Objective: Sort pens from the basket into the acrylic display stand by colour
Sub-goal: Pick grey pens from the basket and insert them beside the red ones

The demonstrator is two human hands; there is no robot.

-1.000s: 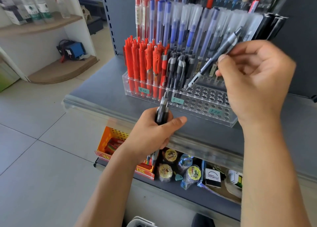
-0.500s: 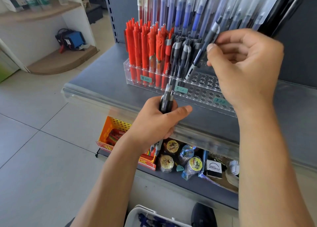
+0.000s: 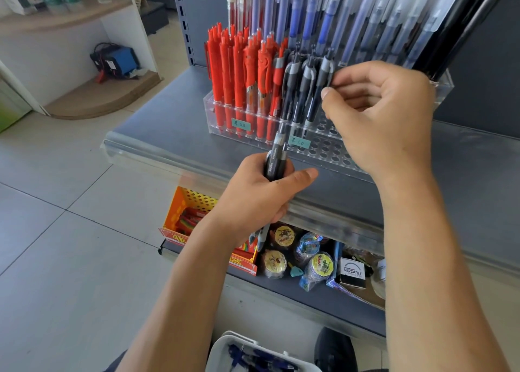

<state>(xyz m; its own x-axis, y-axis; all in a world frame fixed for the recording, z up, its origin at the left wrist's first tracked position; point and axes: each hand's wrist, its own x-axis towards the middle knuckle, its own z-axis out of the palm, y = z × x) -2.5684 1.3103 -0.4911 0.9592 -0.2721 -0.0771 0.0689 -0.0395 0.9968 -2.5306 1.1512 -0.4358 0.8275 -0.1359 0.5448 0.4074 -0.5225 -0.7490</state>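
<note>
Since earlier, black pen (image 3: pixel 319 90) now stands in stand (image 3: pixel 323 146), right hand (image 3: pixel 377 110) grip pinching it.

Display stand (image 3: pixel 225 112) on shelf (image 3: pixel 157 124), pens (image 3: pixel 239 70) standing in it, basket (image 3: pixel 225 349) below

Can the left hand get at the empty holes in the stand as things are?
Probably not for now: the left hand grips a bundle of black pens, and the right hand covers much of the empty holes in the acrylic stand.
</note>
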